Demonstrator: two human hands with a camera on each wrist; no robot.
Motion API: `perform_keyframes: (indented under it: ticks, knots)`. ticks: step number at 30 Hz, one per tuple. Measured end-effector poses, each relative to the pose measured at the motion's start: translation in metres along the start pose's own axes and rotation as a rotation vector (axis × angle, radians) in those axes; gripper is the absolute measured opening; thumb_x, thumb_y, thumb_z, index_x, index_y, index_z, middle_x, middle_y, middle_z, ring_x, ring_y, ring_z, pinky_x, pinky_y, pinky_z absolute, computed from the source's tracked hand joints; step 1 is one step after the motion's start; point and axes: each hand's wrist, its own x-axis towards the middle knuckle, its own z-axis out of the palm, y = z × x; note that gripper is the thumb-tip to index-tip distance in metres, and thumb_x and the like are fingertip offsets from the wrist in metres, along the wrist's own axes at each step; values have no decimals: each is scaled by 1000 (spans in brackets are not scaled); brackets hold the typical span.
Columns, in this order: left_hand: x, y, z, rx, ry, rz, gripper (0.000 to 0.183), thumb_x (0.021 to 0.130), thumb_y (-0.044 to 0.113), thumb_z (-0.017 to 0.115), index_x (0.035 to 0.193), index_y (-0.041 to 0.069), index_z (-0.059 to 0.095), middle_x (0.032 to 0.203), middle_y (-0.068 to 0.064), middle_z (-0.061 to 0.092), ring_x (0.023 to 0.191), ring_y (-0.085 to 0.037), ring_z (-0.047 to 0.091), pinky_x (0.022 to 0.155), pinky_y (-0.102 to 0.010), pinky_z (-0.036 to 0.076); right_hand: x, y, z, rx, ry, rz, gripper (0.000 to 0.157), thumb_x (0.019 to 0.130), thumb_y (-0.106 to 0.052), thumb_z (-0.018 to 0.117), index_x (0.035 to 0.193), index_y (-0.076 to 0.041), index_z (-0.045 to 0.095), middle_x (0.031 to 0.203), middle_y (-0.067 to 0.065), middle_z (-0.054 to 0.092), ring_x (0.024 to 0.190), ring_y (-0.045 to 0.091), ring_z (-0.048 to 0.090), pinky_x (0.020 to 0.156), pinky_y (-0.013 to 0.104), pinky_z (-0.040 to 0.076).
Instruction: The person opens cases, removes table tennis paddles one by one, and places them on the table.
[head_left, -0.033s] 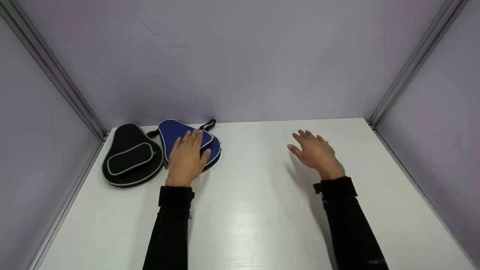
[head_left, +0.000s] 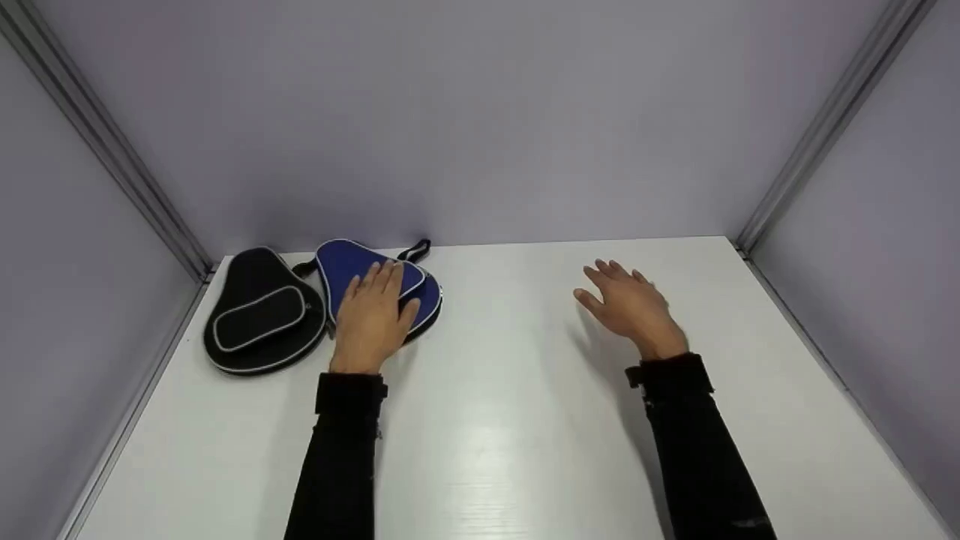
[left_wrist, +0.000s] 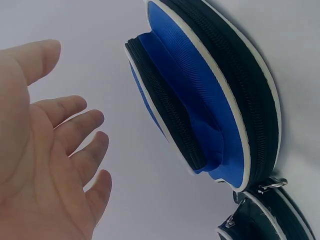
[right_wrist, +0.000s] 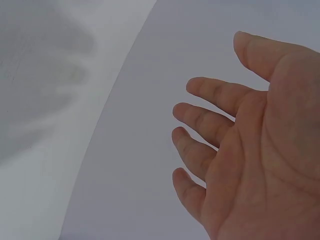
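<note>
A blue table tennis bat case (head_left: 341, 262) with white piping, a zipped pocket and a black strap lies at the back left of the table. My left hand (head_left: 367, 322) is held over it with straight, slightly spread fingers and hides part of it from the head view. In the left wrist view, a gap shows between the hand (left_wrist: 45, 155) and the blue case (left_wrist: 200, 75). Left of the blue case lies a black bat case (head_left: 255, 274) with pale piping and its own pocket. On the right, my right hand (head_left: 634, 311) hovers above the table, palm down, holding nothing.
The white tabletop (head_left: 480, 420) reaches back to a pale rear wall (head_left: 510, 127). Side panels stand left and right, with grey metal posts (head_left: 825, 127) in the corners. In the right wrist view, the hand's shadow (right_wrist: 45, 75) falls on the tabletop.
</note>
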Motion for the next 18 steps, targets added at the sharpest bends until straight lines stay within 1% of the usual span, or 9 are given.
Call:
perform_keyframes:
  ticks: [3, 5, 7, 8, 10, 13, 15, 16, 18]
  knots:
    - [0, -4, 0, 3, -15, -12, 73, 123, 39, 56, 181, -1, 38, 189, -24, 40, 181, -45, 34, 150, -65, 25, 1, 0, 0, 7, 1, 2, 70, 127, -48, 47, 181, -3, 43, 191, 26, 35, 180, 49, 30, 148, 72, 25]
    - [1, -9, 3, -10, -39, -33, 73, 123, 39, 55, 182, 0, 37, 191, -24, 37, 181, -45, 31, 151, -65, 24, 1, 0, 1, 13, 2, 2, 70, 126, -47, 48, 181, -4, 43, 191, 26, 35, 181, 49, 30, 148, 72, 25]
    - [2, -16, 8, -17, -73, -47, 75, 124, 40, 54, 183, -1, 35, 192, -25, 34, 182, -46, 30, 150, -67, 23, 1, -1, 2, 16, 4, 3, 71, 126, -47, 49, 181, -2, 42, 191, 26, 36, 180, 49, 31, 148, 71, 25]
    - [4, -20, 13, -27, -90, -54, 76, 123, 41, 54, 183, -1, 34, 192, -25, 33, 182, -47, 29, 150, -68, 23, 1, -1, 3, 17, 4, 3, 72, 126, -47, 49, 181, -1, 41, 190, 26, 36, 180, 49, 31, 148, 71, 25]
    - [8, -33, 30, -68, -82, -55, 78, 121, 42, 57, 182, -1, 35, 191, -27, 35, 180, -50, 31, 148, -71, 25, 3, -2, 4, 15, 6, 1, 73, 126, -47, 50, 181, 0, 39, 190, 26, 36, 179, 48, 33, 148, 71, 27]
    - [16, -51, 55, -114, -41, -45, 80, 118, 44, 62, 180, -2, 41, 187, -29, 42, 177, -53, 36, 145, -74, 31, 4, -3, 5, 13, 18, 0, 76, 126, -48, 51, 182, 1, 37, 189, 28, 38, 176, 52, 39, 143, 75, 33]
    - [16, -51, 56, -119, -33, -47, 80, 117, 44, 64, 178, -4, 43, 184, -30, 46, 175, -54, 40, 144, -73, 34, 7, -5, 7, 33, 24, 0, 77, 126, -47, 52, 183, 1, 34, 189, 29, 38, 174, 53, 41, 141, 76, 37]
    - [15, -47, 51, -109, -41, -51, 78, 118, 43, 63, 177, -4, 43, 183, -31, 47, 174, -54, 41, 143, -72, 35, 8, -6, 8, 46, 28, -2, 77, 126, -46, 52, 183, 2, 33, 188, 29, 38, 174, 54, 42, 140, 76, 38]
    - [10, -34, 37, -102, -62, -65, 75, 119, 40, 64, 175, -6, 45, 181, -32, 49, 173, -55, 43, 143, -70, 36, 9, -8, 9, 80, 37, -10, 76, 126, -44, 53, 183, 2, 33, 188, 29, 38, 173, 54, 43, 140, 74, 40]
